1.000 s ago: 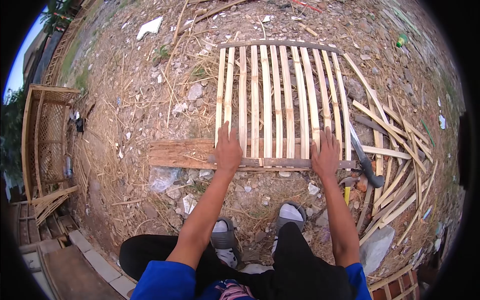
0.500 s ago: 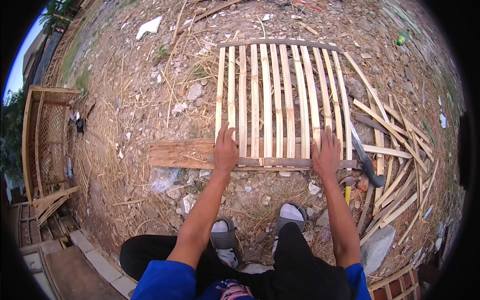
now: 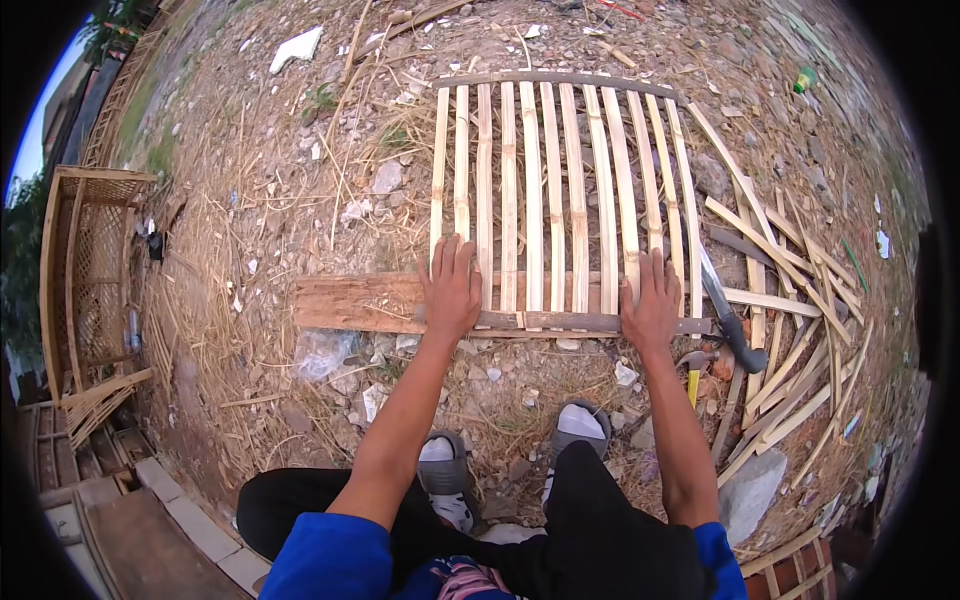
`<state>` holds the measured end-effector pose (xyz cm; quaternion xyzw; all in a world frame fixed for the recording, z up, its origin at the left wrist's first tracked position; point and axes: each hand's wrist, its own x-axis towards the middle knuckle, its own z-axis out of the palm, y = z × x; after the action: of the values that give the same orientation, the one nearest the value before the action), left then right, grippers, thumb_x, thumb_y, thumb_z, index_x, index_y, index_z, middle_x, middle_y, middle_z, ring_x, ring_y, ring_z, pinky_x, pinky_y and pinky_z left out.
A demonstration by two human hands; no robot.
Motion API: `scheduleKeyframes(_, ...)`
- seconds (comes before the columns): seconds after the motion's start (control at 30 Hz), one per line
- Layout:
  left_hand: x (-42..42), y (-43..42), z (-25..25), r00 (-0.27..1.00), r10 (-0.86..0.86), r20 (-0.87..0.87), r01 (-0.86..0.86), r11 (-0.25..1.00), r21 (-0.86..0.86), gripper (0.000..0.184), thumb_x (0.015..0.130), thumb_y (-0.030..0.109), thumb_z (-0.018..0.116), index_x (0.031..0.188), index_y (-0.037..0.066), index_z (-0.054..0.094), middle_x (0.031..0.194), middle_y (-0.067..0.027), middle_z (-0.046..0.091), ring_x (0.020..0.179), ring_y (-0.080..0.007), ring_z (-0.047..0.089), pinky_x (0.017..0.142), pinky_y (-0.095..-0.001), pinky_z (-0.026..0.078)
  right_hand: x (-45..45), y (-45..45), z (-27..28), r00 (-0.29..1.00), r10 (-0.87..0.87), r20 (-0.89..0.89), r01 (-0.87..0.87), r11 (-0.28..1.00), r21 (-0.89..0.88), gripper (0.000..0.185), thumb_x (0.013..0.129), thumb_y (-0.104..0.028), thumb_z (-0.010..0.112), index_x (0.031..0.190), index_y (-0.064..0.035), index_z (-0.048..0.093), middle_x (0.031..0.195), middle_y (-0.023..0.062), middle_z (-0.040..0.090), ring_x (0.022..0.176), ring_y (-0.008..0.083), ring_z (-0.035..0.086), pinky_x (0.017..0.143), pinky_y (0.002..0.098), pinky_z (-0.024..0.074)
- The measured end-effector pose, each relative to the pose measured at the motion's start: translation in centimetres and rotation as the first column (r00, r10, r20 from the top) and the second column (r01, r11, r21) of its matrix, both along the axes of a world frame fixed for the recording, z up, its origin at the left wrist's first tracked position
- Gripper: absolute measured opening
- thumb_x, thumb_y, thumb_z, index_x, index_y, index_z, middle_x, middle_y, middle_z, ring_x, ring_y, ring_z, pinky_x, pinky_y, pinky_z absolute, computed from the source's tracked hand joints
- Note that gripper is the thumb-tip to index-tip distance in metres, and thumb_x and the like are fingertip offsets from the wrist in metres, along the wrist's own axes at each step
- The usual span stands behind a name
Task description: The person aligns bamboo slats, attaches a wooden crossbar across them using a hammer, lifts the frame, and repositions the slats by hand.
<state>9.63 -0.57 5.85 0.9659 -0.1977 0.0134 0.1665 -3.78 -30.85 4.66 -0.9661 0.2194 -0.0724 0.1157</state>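
Note:
A flat panel of pale bamboo slats (image 3: pixel 533 200) lies on the ground in front of me. The slats run lengthwise between a dark far crossbar (image 3: pixel 560 77) and a near crossbar (image 3: pixel 570 321). My left hand (image 3: pixel 452 292) rests at the near left corner, fingers stretched over the outer slats. Toward the near right corner, my right hand (image 3: pixel 655 308) lies on the slats with its fingers extended. Both palms cover parts of the near crossbar. Under this end is a reddish-brown wooden plank (image 3: pixel 350 303), sticking out to the left.
Right of the panel lies a black-handled blade tool (image 3: pixel 738 340), with a yellow-handled hammer (image 3: pixel 693 383) beside it. Loose bamboo strips (image 3: pixel 800 380) are heaped farther right, near a grey stone (image 3: pixel 752 497). A lattice-backed bamboo piece (image 3: pixel 100 280) stands at left. Rubble and straw cover the ground.
My left hand's fingers have straightened and spread flatter over the left slats. The right hand stays almost in place. The panel keeps its position, with only a slight shift of the view.

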Motion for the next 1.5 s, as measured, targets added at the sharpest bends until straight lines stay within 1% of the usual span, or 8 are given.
scheduleKeyframes(0.17, 0.4, -0.4, 0.8, 0.991, 0.012, -0.132, -0.007, 0.999, 0.037, 0.051, 0.104, 0.04, 0.049, 0.152, 0.023, 0.046, 0.163, -0.0087, 0.033, 0.152, -0.0318, 0.026, 0.122, -0.0631, 0.017, 0.0, 0.2, 0.0, 1.0, -0.009, -0.029, 0.007, 0.998, -0.059, 0.059, 0.099, -0.038, 0.054, 0.154, -0.0182, 0.043, 0.162, 0.0116, 0.037, 0.147, 0.037, 0.033, 0.123, 0.0559, 0.0199)
scheduleKeyframes(0.37, 0.5, 0.0, -0.1, 0.989, 0.025, -0.147, -0.035, 0.997, -0.069, 0.046, 0.104, 0.03, 0.046, 0.149, 0.019, 0.049, 0.159, -0.0102, 0.04, 0.15, -0.0309, 0.031, 0.123, -0.06, 0.017, -0.1, 0.0, -0.2, 0.999, -0.018, -0.037, 0.017, 0.999, -0.035, 0.059, 0.098, -0.037, 0.054, 0.154, -0.0218, 0.043, 0.161, 0.0096, 0.038, 0.148, 0.0356, 0.033, 0.123, 0.0552, 0.0197)
scheduleKeyframes(0.57, 0.3, 0.5, -0.9, 0.999, 0.003, -0.048, -0.013, 0.979, -0.203, 0.039, 0.102, 0.023, 0.05, 0.139, 0.011, 0.054, 0.148, -0.0104, 0.053, 0.144, -0.0314, 0.041, 0.122, -0.055, 0.022, 0.0, 0.0, 0.0, 0.998, -0.028, -0.048, 0.028, 1.0, -0.014, 0.058, 0.098, -0.038, 0.054, 0.154, -0.0236, 0.043, 0.162, 0.0085, 0.038, 0.149, 0.0342, 0.032, 0.124, 0.054, 0.0195)
scheduleKeyframes(0.67, 0.1, 0.3, -0.7, 1.0, -0.019, 0.008, 0.02, 0.983, -0.185, 0.038, 0.101, 0.025, 0.053, 0.137, 0.011, 0.056, 0.147, -0.0106, 0.054, 0.142, -0.0315, 0.043, 0.121, -0.0537, 0.024, 0.1, 0.0, 0.3, 0.997, -0.036, -0.066, 0.036, 0.999, -0.005, 0.058, 0.099, -0.038, 0.053, 0.154, -0.0235, 0.043, 0.162, 0.0085, 0.038, 0.149, 0.0341, 0.033, 0.124, 0.054, 0.0191)
scheduleKeyframes(0.87, 0.3, 0.3, -0.7, 1.0, -0.007, -0.029, 0.002, 0.986, -0.169, 0.035, 0.101, 0.027, 0.054, 0.131, 0.01, 0.059, 0.145, -0.0105, 0.054, 0.139, -0.0312, 0.046, 0.121, -0.0516, 0.026, 0.1, 0.1, 0.3, 0.998, -0.037, -0.048, 0.037, 0.999, 0.009, 0.058, 0.098, -0.039, 0.054, 0.153, -0.0219, 0.045, 0.16, 0.0103, 0.04, 0.145, 0.0349, 0.038, 0.123, 0.0551, 0.0209)
scheduleKeyframes(1.03, 0.3, 0.1, -0.5, 0.999, 0.019, -0.029, -0.024, 0.985, -0.172, 0.03, 0.102, 0.025, 0.053, 0.127, 0.01, 0.061, 0.144, -0.0093, 0.056, 0.136, -0.0298, 0.048, 0.12, -0.0515, 0.027, 0.0, 0.2, 0.4, 1.0, -0.026, 0.009, 0.026, 1.0, 0.01, 0.059, 0.097, -0.037, 0.057, 0.152, -0.0201, 0.046, 0.158, 0.0114, 0.043, 0.133, 0.032, 0.051, 0.121, 0.0574, 0.0237)
scheduleKeyframes(1.27, 0.3, 0.1, -0.7, 1.0, 0.02, 0.017, -0.017, 0.984, -0.177, 0.027, 0.101, 0.022, 0.053, 0.123, 0.01, 0.063, 0.141, -0.0088, 0.058, 0.13, -0.0303, 0.053, 0.119, -0.0525, 0.029, 0.0, 0.1, 0.4, 0.999, -0.028, 0.024, 0.028, 0.999, 0.016, 0.058, 0.096, -0.035, 0.057, 0.152, -0.0206, 0.047, 0.159, 0.0114, 0.042, 0.13, 0.0321, 0.054, 0.12, 0.0576, 0.025)
scheduleKeyframes(1.5, 0.4, 0.2, -1.3, 1.0, 0.022, 0.015, -0.019, 0.986, -0.169, 0.025, 0.102, 0.022, 0.053, 0.123, 0.011, 0.062, 0.141, -0.0089, 0.058, 0.127, -0.0314, 0.054, 0.118, -0.0533, 0.029, -0.2, -0.1, 0.1, 0.999, -0.022, 0.05, 0.02, 0.999, 0.035, 0.048, 0.103, -0.026, 0.046, 0.15, -0.0196, 0.048, 0.156, 0.009, 0.045, 0.138, 0.0332, 0.046, 0.121, 0.0556, 0.0235)
